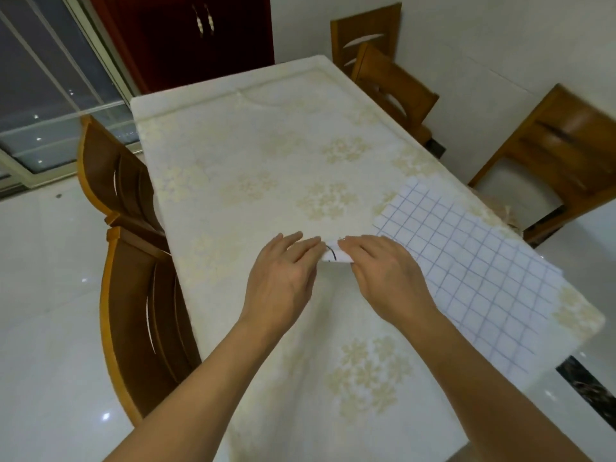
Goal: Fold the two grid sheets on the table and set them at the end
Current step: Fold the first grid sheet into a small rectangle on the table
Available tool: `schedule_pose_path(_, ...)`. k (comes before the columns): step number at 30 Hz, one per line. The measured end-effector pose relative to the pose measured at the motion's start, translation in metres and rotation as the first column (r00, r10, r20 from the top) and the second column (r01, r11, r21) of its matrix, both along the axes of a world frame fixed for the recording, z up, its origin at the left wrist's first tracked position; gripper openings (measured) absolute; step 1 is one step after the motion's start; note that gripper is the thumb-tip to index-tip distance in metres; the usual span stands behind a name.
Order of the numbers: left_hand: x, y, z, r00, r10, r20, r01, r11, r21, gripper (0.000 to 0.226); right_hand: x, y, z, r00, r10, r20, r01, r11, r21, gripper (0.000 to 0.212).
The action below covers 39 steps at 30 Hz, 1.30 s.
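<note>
Fingers of the left hand [283, 271] lay fairly straight and close together, tips against one end of a small folded white packet [335, 254]; fingers of the right hand [383, 275] bent down over the packet's other end, thumb hidden, so couldn't tell if it pinched or just pressed. Packet sat on the table [233, 168] between both hands, w/ a dark line or thread showing on its face; no grid visible on it, so whether it was one of the two sheets folded small is a guess, though likely. The open grid sheet [473, 275] lay flat just beside the right hand, along the table's right edge, one corner hanging a bit past the near corner. Looked like one layer, maybe two at the far edge; blur made that unclear. Judged step: finishing the crease on the first sheet, approx. halfway thru the task. Next move would call for firming the fold, putting the packet aside, then reaching right for the open sheet, matching corners before creasing. Wooden chairs [133, 295] stood round the table, and the far end was bare cloth where both folded pieces should end up.
</note>
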<state>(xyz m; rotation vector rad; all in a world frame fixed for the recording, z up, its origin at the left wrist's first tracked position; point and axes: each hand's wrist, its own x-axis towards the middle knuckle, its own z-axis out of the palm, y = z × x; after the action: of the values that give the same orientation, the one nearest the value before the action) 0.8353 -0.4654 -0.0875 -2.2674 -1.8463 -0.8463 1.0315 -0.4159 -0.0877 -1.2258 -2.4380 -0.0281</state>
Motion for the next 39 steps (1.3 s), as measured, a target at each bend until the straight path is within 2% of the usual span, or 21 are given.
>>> schedule_pose_path(4, 0.006, -0.036, -0.028, 0.997, -0.073, -0.015, 0.072, 0.997, -0.034, 0.035, 0.014, -0.048, -0.035, 0.999, -0.050, 0.017, 0.051, 0.998, -0.040, 0.037)
schedule_pose_path(8, 0.009, -0.077, -0.071, 0.990, -0.140, 0.029, 0.143, 0.973, -0.181, 0.035, 0.026, -0.102, -0.089, 0.995, -0.096, 0.040, 0.100, 0.987, -0.128, 0.035)
schedule_pose_path(12, 0.008, -0.120, -0.100, 0.975, -0.220, 0.038, 0.220, 0.914, -0.342, 0.032, 0.033, -0.162, -0.128, 0.987, -0.134, 0.091, 0.152, 0.960, -0.235, 0.042)
schedule_pose_path(14, 0.007, -0.142, -0.104, 0.965, -0.259, 0.037, 0.252, 0.883, -0.397, 0.031, 0.033, -0.192, -0.135, 0.984, -0.156, 0.081, 0.172, 0.953, -0.251, 0.032)
schedule_pose_path(18, 0.004, -0.180, -0.099, 0.935, -0.347, 0.070, 0.341, 0.828, -0.446, 0.025, 0.030, -0.247, -0.131, 0.982, -0.179, 0.053, 0.187, 0.942, -0.280, 0.033)
schedule_pose_path(22, 0.004, -0.202, -0.089, 0.924, -0.374, 0.083, 0.373, 0.828, -0.418, 0.020, 0.029, -0.279, -0.120, 0.973, -0.230, 0.019, 0.226, 0.935, -0.273, 0.029)
schedule_pose_path(25, 0.004, -0.203, -0.089, 0.927, -0.368, 0.071, 0.364, 0.841, -0.401, 0.027, 0.027, -0.279, -0.115, 0.965, -0.263, 0.003, 0.254, 0.930, -0.264, 0.027)
schedule_pose_path(29, 0.004, -0.183, -0.101, 0.934, -0.355, 0.038, 0.340, 0.852, -0.397, 0.026, 0.027, -0.254, -0.115, 0.962, -0.266, 0.065, 0.274, 0.925, -0.264, 0.021)
schedule_pose_path(34, 0.004, -0.143, -0.116, 0.944, -0.322, -0.070, 0.263, 0.865, -0.426, 0.032, 0.024, -0.203, -0.120, 0.948, -0.311, 0.069, 0.318, 0.913, -0.257, 0.013)
schedule_pose_path(39, 0.007, -0.103, -0.134, 0.943, -0.310, -0.119, 0.226, 0.862, -0.453, 0.031, 0.018, -0.161, -0.136, 0.935, -0.351, 0.046, 0.350, 0.892, -0.285, 0.018)
